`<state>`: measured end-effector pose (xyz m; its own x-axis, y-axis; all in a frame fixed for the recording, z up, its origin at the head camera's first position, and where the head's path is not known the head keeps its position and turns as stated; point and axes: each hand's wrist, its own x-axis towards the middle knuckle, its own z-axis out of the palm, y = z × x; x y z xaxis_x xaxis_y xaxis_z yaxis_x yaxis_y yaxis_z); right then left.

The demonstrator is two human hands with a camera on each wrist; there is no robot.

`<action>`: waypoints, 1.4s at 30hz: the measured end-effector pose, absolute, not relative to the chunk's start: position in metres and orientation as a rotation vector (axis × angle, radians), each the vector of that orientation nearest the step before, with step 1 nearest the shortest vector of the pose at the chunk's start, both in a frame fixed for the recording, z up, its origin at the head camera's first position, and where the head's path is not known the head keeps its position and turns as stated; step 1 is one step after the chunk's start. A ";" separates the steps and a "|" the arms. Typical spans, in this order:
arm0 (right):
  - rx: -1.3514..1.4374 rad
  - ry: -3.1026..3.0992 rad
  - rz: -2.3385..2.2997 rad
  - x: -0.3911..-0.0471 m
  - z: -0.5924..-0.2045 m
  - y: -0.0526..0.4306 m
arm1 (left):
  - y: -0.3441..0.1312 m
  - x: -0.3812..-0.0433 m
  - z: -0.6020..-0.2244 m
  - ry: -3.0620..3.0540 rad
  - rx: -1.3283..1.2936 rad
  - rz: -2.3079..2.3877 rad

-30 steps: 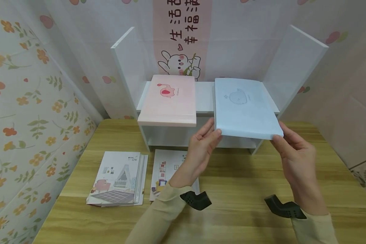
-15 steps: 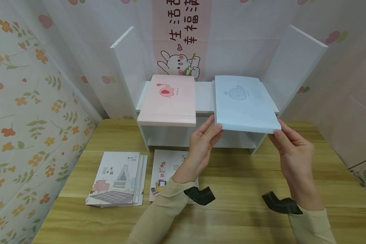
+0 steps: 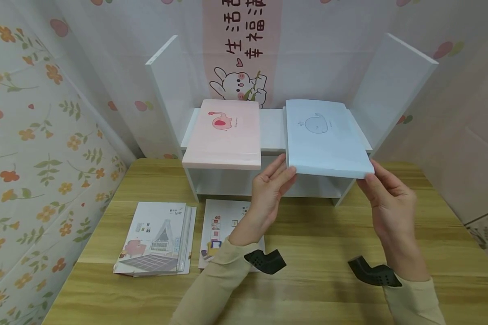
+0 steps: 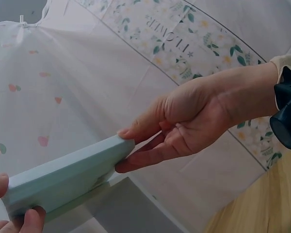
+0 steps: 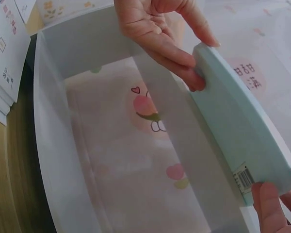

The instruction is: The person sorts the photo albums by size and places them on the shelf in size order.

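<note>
A light blue book (image 3: 327, 140) with a whale drawing lies over the right part of the upper board of a white shelf (image 3: 273, 135), its front end jutting out. My left hand (image 3: 264, 205) pinches its front left corner, thumb on the front edge and fingers beneath. The right hand (image 3: 394, 214) pinches the front right corner likewise. Seen in the left wrist view, the right hand (image 4: 189, 114) has its thumb above and its fingers below the book (image 4: 68, 170). A barcode (image 5: 244, 177) shows on the book's underside in the right wrist view.
Left of it on the same board lies a pink book (image 3: 225, 135) with an elephant drawing. White side panels (image 3: 394, 81) rise at both shelf ends. Two white printed things, one a thick stack (image 3: 154, 239), the other flatter (image 3: 223, 221), lie on the wooden table (image 3: 309, 280).
Both hands have pushed the blue book slightly back over the shelf, and its front right corner has shifted up and left in view. In the last half second it has barely moved.
</note>
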<state>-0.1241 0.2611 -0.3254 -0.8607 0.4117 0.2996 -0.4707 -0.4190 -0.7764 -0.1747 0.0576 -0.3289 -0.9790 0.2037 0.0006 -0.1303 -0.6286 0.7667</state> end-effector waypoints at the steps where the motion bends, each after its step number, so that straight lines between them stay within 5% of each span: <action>1: 0.072 -1.279 2.276 -0.124 -0.326 0.261 | 0.057 -0.174 -0.329 1.252 0.137 2.674; 21: 0.116 -1.416 2.421 -0.103 -0.347 0.243 | 0.035 -0.160 -0.346 1.473 0.296 2.502; 42: 0.071 -1.867 2.388 -0.088 -0.375 0.192 | 0.000 -0.148 -0.370 1.503 0.137 2.473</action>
<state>-0.0877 0.1919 -0.3753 -0.9929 0.0575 0.1041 -0.1149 -0.2376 -0.9645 -0.1477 -0.0002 -0.3696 -0.9659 0.2548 -0.0462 -0.1583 -0.4397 0.8841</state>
